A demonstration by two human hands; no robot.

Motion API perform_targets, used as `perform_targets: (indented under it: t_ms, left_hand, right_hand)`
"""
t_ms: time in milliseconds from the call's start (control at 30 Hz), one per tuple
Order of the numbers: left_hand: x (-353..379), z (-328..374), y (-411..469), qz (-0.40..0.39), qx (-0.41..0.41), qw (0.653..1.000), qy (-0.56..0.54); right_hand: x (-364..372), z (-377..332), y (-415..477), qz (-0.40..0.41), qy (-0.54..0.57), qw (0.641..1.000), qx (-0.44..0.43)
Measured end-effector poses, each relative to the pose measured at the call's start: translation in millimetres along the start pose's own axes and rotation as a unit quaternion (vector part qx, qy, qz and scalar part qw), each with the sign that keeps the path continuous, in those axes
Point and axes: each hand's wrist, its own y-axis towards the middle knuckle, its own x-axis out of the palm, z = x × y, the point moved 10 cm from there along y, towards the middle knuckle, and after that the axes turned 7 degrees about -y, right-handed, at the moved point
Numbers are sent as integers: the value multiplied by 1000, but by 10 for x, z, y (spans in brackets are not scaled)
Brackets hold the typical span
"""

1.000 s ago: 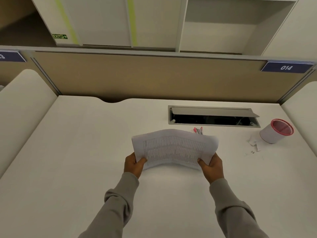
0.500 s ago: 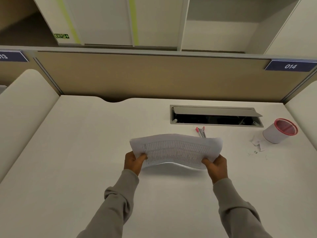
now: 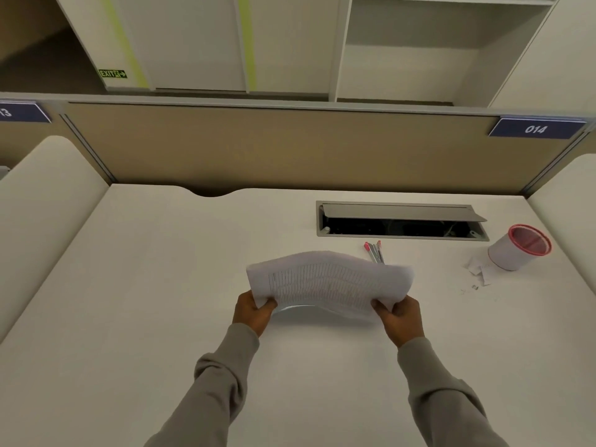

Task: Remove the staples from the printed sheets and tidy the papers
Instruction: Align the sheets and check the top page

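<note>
While both of my hands stay low over the white desk (image 3: 129,317), the left hand (image 3: 251,312) pinches the printed sheets (image 3: 329,283) at their left edge; the right hand (image 3: 401,317) is closed on the right edge; the bowed stack hangs above the desk, in front of the red-tipped staple remover (image 3: 374,251); paper scraps (image 3: 479,269) lie beside the red-rimmed cup (image 3: 519,246).

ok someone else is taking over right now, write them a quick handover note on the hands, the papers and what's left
Left hand: gripping the left end of the printed sheets.
Right hand: gripping the right end.
Sheets are held bowed above the white desk, not lying flat.
Red-handled staple tool lies behind the sheets; red-rimmed cup is far right with paper scraps beside it, so some staples seem out already.
Left: check for remaining staples, square the stack, set it down.
</note>
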Motion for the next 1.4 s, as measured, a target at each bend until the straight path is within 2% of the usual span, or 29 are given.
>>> perform_targets:
  t_ms: [133,267,367,500,600,700,767,800,900,967,1033,1100,1167,1233,1300,1400]
  left_hand:
    - [-28,247,48,-17,43,998,34]
    - [-70,582,44,-60,104,991,54]
    - [-149,768,26,-73,111,991,-3]
    - [-269,764,7,-44,59,985,-155]
    - [-215,635,-102,-15,-22,945,-326]
    - [40,578,-300,-20,-73,873,-482]
    - [258,583,-441,-29,-88,835,-542]
    - [358,616,-505,-35,-87,831,-549]
    - [498,779,-592,-17,-51,849,-525]
    - [469,889,-583,0,-21,868,-497]
    - [393,984,-546,-1,8,894,-448]
    - [289,1047,-498,-8,35,922,-386]
    - [192,1106,-453,-24,63,944,-324]
    - [134,1177,-440,-44,89,960,-261]
    - [117,1239,-442,-64,110,970,-205]
    - [156,1303,-455,-93,126,975,-155]
  right_hand:
    - [-87,-196,-1,-15,-8,999,-33]
    - [-216,-339,11,-23,51,998,-32]
    - [-269,-398,-12,-36,111,993,-18]
    - [-289,-373,-60,-45,185,982,3]
    - [-225,-316,-131,-64,234,969,38]
    - [-85,-247,-230,-78,299,949,61]
    - [38,-206,-330,-71,346,931,90]
    - [116,-183,-384,-72,366,922,102]
    - [303,-179,-540,-89,390,909,121]
    - [324,-154,-575,-83,377,914,126]
    - [217,-98,-540,-41,346,928,135]
    - [-27,-108,-455,16,250,961,118]
    - [-256,-310,-347,26,125,990,58]
    - [-353,-648,-254,-7,19,1000,-22]
    - [-304,-1007,-195,-67,-53,993,-84]
    - [-63,-1340,-177,-185,-49,974,-120]
